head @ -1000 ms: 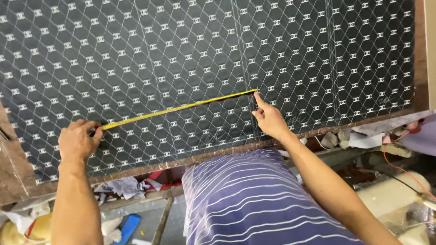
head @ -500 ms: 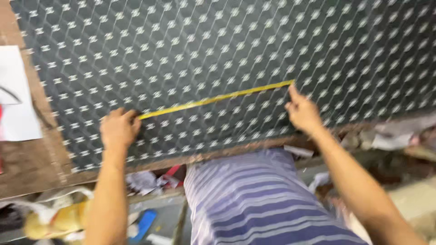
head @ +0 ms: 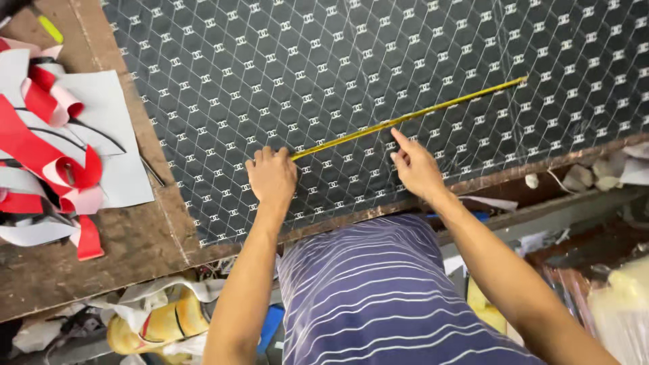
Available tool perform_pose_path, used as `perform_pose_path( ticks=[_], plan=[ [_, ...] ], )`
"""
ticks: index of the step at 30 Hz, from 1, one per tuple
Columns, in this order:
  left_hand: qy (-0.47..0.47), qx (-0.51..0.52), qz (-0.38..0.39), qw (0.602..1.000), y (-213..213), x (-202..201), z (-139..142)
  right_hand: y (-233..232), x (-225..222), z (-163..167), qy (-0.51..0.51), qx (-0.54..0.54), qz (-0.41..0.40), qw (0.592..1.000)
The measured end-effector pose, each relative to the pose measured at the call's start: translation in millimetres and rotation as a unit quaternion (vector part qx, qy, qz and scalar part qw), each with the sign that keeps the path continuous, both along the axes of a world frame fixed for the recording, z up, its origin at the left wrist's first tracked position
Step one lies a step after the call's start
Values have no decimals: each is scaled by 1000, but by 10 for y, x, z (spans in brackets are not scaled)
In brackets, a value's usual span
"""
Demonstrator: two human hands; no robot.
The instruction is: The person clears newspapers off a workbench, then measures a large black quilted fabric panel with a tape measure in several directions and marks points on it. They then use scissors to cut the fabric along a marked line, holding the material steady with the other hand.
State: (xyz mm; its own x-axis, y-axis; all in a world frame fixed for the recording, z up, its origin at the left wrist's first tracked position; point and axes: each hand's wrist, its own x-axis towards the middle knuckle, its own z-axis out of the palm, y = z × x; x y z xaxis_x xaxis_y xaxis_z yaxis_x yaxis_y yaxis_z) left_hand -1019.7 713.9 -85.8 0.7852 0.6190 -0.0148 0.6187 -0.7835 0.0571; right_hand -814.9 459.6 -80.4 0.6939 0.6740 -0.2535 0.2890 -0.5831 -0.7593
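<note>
The left hand (head: 272, 177), curled into a fist, pins the near end of the yellow measuring tape (head: 409, 118) on the dark quilted sheet (head: 338, 61) at centre frame, while the right hand (head: 416, 165) presses one extended fingertip on it, so it lies straight toward upper right.

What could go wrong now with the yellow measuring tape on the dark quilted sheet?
The far end of the yellow measuring tape lies free, so it may slip off line. The right hand touches it only with a fingertip; the left hand pins the near end. The dark quilted sheet could shift on the brown wooden table.
</note>
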Motion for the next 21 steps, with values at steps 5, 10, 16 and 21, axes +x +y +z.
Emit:
perform_pose_path(
  ticks=[5, 10, 16, 21],
  plan=[
    [1, -8, 10, 1000, -8, -3, 6, 38, -16, 42, -36, -61, 13, 997],
    [-13, -15, 20, 1000, 33, 34, 141, 126, -15, 84, -38, -100, 14, 994],
    [-50, -154, 92, 983, 564, -396, 384, 196, -23, 183, -21, -114, 2, 993],
    [7, -164, 107, 981, 1340, -1433, 477, 212, -65, 191, -14, -105, -16, 994]
  ],
)
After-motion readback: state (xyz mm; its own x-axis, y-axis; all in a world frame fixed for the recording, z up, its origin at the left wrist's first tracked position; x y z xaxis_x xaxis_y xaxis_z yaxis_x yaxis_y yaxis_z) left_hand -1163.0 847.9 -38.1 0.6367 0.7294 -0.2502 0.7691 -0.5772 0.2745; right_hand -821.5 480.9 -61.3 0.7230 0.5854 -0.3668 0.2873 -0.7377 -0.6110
